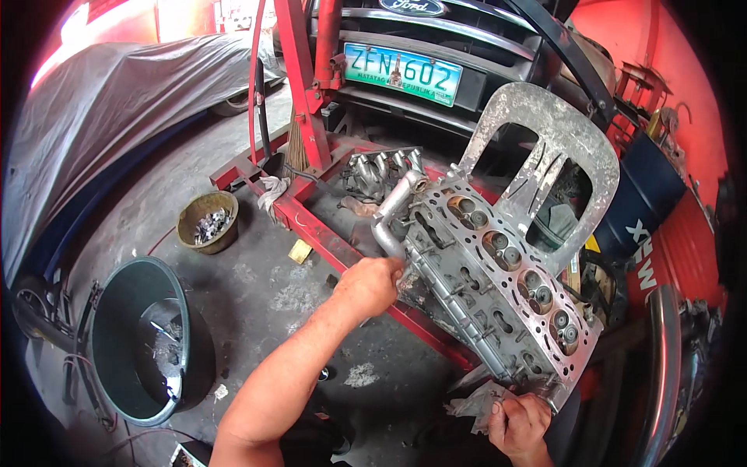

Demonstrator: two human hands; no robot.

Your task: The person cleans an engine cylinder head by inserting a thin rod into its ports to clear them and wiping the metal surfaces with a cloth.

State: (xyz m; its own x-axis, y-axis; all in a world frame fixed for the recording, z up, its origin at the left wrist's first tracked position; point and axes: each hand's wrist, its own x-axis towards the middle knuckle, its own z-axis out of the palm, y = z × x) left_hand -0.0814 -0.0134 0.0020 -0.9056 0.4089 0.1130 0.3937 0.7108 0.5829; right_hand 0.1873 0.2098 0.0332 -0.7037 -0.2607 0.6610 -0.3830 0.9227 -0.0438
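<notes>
An engine cylinder head [498,272] lies tilted on a worn grey plastic chair [537,175], its flat face with several valve pockets turned up. A bent silver metal pipe [387,226] stands off its far left end. Close to that pipe, at the head's left side, my left hand [369,286] is closed in a fist; what its fingers hold, if anything, is hidden. By the near end of the head, my right hand [521,426] pinches a crumpled grey rag [473,405].
A red steel hoist frame [315,226] runs across the floor behind and under the chair. To the left stand a dark tub [99,342] with liquid and a small basin [204,243] of metal parts. A vehicle front [475,117] and blue drum [642,191] stand beyond.
</notes>
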